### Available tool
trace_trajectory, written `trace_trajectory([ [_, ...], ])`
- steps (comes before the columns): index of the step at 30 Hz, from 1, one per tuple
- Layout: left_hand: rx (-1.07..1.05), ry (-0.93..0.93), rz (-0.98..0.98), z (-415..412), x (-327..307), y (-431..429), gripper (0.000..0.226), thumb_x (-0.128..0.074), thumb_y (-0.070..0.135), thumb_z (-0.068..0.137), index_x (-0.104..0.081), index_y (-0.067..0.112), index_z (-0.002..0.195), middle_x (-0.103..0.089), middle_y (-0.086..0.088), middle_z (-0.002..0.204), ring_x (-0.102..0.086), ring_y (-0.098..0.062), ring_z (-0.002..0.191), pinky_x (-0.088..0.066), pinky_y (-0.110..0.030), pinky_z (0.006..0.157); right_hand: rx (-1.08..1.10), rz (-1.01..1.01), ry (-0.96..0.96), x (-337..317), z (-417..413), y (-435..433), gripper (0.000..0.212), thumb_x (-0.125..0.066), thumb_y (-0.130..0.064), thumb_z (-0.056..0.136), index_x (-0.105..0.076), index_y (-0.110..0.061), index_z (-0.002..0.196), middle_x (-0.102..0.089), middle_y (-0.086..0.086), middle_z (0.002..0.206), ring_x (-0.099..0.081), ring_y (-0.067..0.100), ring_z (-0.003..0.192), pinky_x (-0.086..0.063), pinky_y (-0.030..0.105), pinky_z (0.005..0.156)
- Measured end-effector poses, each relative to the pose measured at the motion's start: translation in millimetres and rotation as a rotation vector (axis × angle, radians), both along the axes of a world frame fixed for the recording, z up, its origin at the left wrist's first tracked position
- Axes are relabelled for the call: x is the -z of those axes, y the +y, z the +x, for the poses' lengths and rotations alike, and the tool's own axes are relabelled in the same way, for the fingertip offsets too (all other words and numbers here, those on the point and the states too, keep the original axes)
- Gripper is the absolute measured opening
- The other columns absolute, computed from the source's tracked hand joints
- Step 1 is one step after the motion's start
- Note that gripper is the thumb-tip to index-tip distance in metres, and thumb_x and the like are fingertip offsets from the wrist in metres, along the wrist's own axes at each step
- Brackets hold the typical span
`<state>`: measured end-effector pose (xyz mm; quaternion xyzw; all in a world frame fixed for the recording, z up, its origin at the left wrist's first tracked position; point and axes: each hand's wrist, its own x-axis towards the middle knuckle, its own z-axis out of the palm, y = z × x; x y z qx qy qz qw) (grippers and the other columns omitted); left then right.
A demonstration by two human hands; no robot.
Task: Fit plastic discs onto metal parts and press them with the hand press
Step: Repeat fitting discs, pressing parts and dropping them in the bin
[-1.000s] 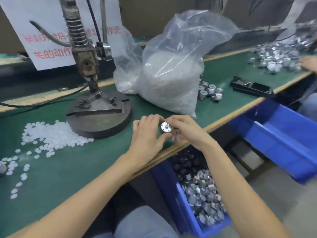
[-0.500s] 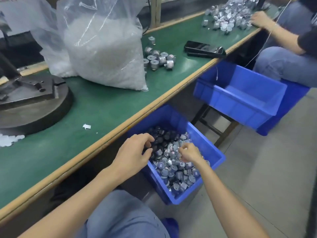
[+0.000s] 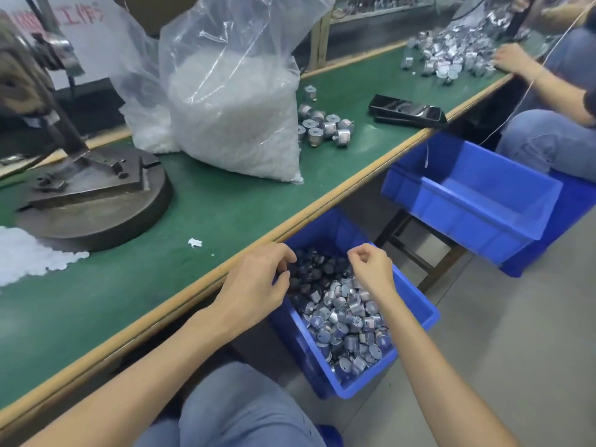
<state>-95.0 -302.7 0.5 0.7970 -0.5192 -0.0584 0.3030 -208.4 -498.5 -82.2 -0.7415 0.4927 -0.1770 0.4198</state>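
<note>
Both hands point(image 3: 254, 279) point(image 3: 371, 269) over bin point(image 3: 416, 296) | grasp unclear | hand press point(image 3: 96, 214) top cropped

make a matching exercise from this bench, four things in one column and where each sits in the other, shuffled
1 hand press
2 big bag of plastic discs
3 blue bin of metal parts
4 flat black object

a below the table at its front edge
b far left on the table
c right of the loose metal parts, by the front edge
d mid-table, standing upright

Pairs: 1-b, 2-d, 3-a, 4-c

Top of hand press point(image 3: 93, 201) (blurred) past left edge
</note>
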Motion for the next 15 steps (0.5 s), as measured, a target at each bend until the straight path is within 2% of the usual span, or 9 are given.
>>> trace_trajectory([
  [4, -0.09, 0.0, -0.087, 14.8, -21.1, 10.9, 0.016, -0.058, 0.003, 0.08, -0.06, 0.014, 0.092, -0.043, 0.017, 0.07, -0.042, 0.003, 0.063, -0.029, -0.02, 0.062, -0.073, -0.113, -0.221, -57.6, 40.0, 15.1, 0.014, -0.059, -0.018, 0.087, -0.066, -0.011, 0.079, -0.066, 0.006, 0.069, -0.06, 0.02, 0.069, -0.045, 0.032, 0.07],
  [7, -0.156, -0.007, -0.169, 29.0, -39.1, 29.6, 0.014, -0.059, 0.003, 0.077, -0.058, 0.014, 0.085, -0.042, 0.017, 0.068, -0.044, 0.005, 0.066, -0.03, -0.021, 0.062, -0.201, -0.093, -0.358, -93.6, 81.5, 41.0, 0.014, -0.061, -0.016, 0.088, -0.065, -0.011, 0.076, -0.054, -0.009, 0.053, -0.047, 0.0, 0.051, -0.037, 0.018, 0.057],
  [9, -0.184, -0.017, -0.217, 37.4, -51.7, 43.6, 0.015, -0.059, 0.001, 0.075, -0.057, 0.013, 0.083, -0.043, 0.017, 0.068, -0.045, 0.006, 0.066, -0.031, -0.02, 0.063, -0.297, -0.052, -0.42, -111.5, 108.7, 61.9, 0.014, -0.062, -0.013, 0.088, -0.063, -0.011, 0.074, -0.047, -0.016, 0.044, -0.043, -0.003, 0.044, -0.032, 0.012, 0.051],
  [11, -0.247, -0.031, -0.258, 49.9, -66.4, 65.4, 0.018, -0.058, 0.0, 0.075, -0.054, 0.017, 0.08, -0.045, 0.015, 0.069, -0.045, 0.003, 0.066, -0.035, -0.023, 0.063, -0.439, -0.05, -0.445, -128.9, 138.6, 91.9, 0.013, -0.062, -0.013, 0.087, -0.064, -0.011, 0.075, -0.049, -0.018, 0.043, -0.044, -0.004, 0.044, -0.032, 0.01, 0.05],
  [13, -0.337, -0.042, -0.303, 63.8, -83.8, 88.4, 0.023, -0.057, 0.001, 0.076, -0.049, 0.022, 0.079, -0.05, 0.012, 0.07, -0.045, -0.003, 0.064, -0.042, -0.029, 0.063, -0.566, -0.081, -0.462, -147.2, 166.6, 123.9, 0.012, -0.063, -0.015, 0.087, -0.066, -0.011, 0.076, -0.054, -0.016, 0.052, -0.046, -0.006, 0.048, -0.033, 0.01, 0.052],
  [15, -0.434, -0.05, -0.354, 75.5, -102.4, 112.4, 0.023, -0.056, 0.0, 0.076, -0.047, 0.021, 0.078, -0.051, 0.009, 0.068, -0.046, -0.011, 0.063, -0.045, -0.034, 0.062, -0.69, -0.115, -0.477, -165.8, 192.4, 156.8, 0.012, -0.062, -0.014, 0.086, -0.066, -0.014, 0.075, -0.059, -0.009, 0.062, -0.049, -0.003, 0.057, -0.039, 0.018, 0.061],
])
